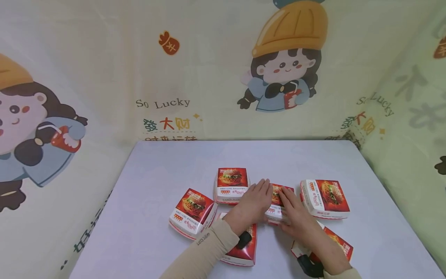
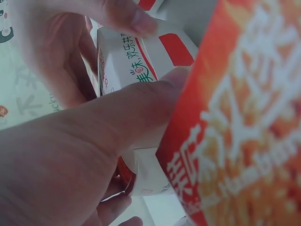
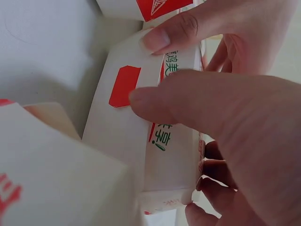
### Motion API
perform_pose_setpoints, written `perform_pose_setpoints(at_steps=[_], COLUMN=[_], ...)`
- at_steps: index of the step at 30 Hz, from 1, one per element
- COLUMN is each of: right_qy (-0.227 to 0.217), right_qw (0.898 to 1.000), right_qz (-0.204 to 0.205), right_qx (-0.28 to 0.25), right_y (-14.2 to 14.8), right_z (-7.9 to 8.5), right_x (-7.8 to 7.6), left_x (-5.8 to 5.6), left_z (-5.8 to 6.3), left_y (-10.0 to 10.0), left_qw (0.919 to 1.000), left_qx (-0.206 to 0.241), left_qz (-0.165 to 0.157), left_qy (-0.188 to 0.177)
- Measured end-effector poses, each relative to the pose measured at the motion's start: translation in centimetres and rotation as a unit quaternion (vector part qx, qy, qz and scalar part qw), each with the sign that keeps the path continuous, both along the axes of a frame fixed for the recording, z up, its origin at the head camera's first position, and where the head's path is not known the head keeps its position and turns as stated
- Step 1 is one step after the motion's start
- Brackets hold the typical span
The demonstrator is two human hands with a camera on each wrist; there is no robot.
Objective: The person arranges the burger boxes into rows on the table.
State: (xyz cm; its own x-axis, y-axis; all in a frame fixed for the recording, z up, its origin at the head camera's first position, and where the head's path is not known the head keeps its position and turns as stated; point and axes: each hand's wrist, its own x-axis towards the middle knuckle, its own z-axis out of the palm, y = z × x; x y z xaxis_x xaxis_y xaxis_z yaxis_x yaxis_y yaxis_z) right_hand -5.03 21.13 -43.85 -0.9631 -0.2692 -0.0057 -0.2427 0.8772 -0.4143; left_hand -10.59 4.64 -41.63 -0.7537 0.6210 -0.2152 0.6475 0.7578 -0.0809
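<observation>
Both hands hold one burger box, red with a burger picture on top and white along its front, near the middle of the table. My left hand grips its left part and my right hand its right part. In the right wrist view, both thumbs lie on the white front panel of the burger box, beside a red tab, while fingers wrap its far side. The left wrist view shows the same thumbs on that panel, with a neighbouring box large in front.
Similar boxes stand around: one behind left, one farther left, one back right. Another box lies partly under my left forearm, and one under my right. A white table bears them; a printed cloth hangs behind.
</observation>
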Motion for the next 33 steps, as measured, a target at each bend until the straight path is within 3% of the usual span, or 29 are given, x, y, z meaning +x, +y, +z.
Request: perform_pose_setpoints(at_steps=[6,16,21,33], right_qy=[-0.018,0.026,0.020,0.020], right_qw=[1.000,0.999,1.000,1.000], right_qz=[-0.005,0.001,0.002,0.006], right_qx=[0.004,0.025,0.021,0.021], right_y=[-0.26,-0.30,-0.25,0.07], right_z=[-0.04,-0.04,-0.04,0.11], right_x=[0.02,0.26,0.27,0.00], left_x=[-0.01,0.36,0.48,-0.36], left_z=[0.05,-0.11,-0.18,-0.48], left_y=[0.16,0.30,0.57,0.60], left_qw=[0.9999,0.9999,0.9997,0.9997], left_qx=[-0.010,-0.002,-0.015,-0.011], left_qz=[0.001,0.014,0.019,0.006], left_qy=[0.009,-0.008,-0.002,0.019])
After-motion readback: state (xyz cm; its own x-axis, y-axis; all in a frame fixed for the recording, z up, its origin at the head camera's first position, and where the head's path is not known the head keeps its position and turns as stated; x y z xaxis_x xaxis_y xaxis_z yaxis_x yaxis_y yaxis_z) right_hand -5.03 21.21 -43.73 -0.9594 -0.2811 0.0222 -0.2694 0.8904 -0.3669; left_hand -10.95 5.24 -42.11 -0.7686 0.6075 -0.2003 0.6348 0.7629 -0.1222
